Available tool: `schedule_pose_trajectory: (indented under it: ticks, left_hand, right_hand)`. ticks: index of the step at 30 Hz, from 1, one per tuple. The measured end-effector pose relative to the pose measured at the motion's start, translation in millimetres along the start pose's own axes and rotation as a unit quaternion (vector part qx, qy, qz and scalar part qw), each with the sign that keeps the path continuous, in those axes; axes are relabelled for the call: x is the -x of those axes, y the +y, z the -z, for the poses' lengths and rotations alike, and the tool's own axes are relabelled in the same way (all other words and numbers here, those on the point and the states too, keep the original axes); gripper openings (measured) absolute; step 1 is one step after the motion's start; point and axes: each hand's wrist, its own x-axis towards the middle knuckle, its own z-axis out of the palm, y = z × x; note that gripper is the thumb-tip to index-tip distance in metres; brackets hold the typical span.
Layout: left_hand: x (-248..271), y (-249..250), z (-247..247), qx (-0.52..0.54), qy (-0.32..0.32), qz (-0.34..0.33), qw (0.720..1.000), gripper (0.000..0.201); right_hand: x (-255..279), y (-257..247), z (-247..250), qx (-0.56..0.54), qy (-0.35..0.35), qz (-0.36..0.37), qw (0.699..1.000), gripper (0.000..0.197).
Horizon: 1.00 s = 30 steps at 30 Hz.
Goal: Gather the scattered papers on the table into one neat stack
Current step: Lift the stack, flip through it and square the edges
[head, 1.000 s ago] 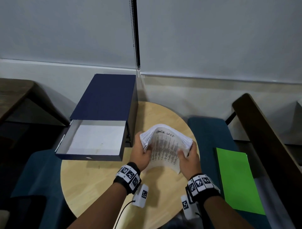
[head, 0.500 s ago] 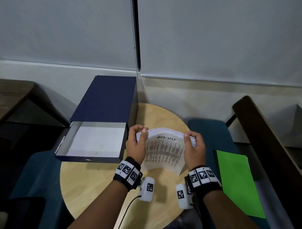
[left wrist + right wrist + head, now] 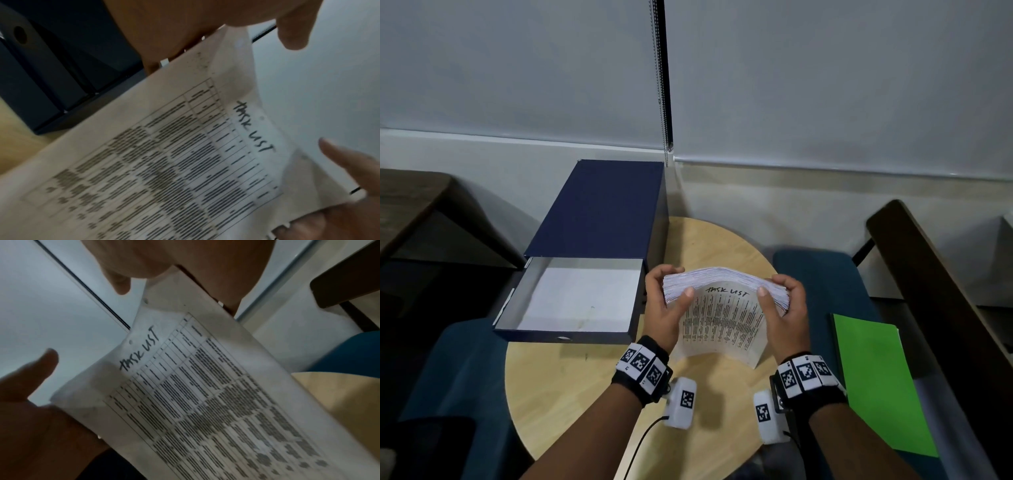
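Since a second ago the stack of papers (image 3: 724,310) has been swung from a tilted, one-cornered hold to an upright stand, and both hands have been shifted up to its top corners. It is now stood on its lower edge on the round wooden table (image 3: 571,387), near the table's 1 o'clock region, bowed slightly, with the printed sheet headed "TASK LIST" turned toward the wearer.

The left hand (image 3: 664,308) is clamped on the stack's 9 o'clock edge, fingers curled over the top and thumb pressed on the front sheet. The right hand (image 3: 786,310) is wrapped the same way round the 3 o'clock edge. From the left wrist view the front sheet (image 3: 185,154) is seen with the thumb (image 3: 294,27) laid over its upper corner; from the right wrist view the sheet (image 3: 205,394) is seen pinched under the hand (image 3: 164,257).

An open dark blue box (image 3: 592,219) is set at the table's 10 o'clock, just beside the left hand. A green folder (image 3: 880,383) is laid on the blue seat at 3 o'clock, well apart from the stack.
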Motion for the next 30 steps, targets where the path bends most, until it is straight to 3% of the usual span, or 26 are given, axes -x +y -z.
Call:
schedule_pose_trajectory:
  ticks: [2,5,10,17,22,25,30]
  left_hand:
    - [5,-13,9,-0.001,-0.033,0.039,0.999,0.071]
    - [9,-37,17,-0.111,-0.049,0.099,0.988,0.071]
    - [8,-44,14,-0.213,-0.033,0.109,0.971,0.044]
    - [5,-46,21,-0.169,-0.05,0.143,0.974,0.043]
    - [4,-44,21,-0.13,-0.089,0.167,0.973,0.035]
    - [-3,-38,13,-0.11,-0.074,0.164,0.978,0.023]
    - [-10,-33,5,-0.085,-0.086,0.186,0.975,0.019]
  right_hand:
    - [6,12,6,0.015,-0.029,-0.008,0.999,0.046]
    - [11,33,10,0.068,-0.053,-0.054,0.995,0.059]
    - [15,41,4,0.124,-0.04,-0.079,0.988,0.052]
    - [3,19,4,0.155,0.008,-0.01,0.988,0.035]
    - [-25,-14,14,0.028,0.02,-0.018,0.999,0.036]
    - [-41,-30,23,-0.021,-0.01,-0.007,1.0,0.029]
    - [-50,-24,38,-0.1,-0.065,-0.058,0.991,0.028]
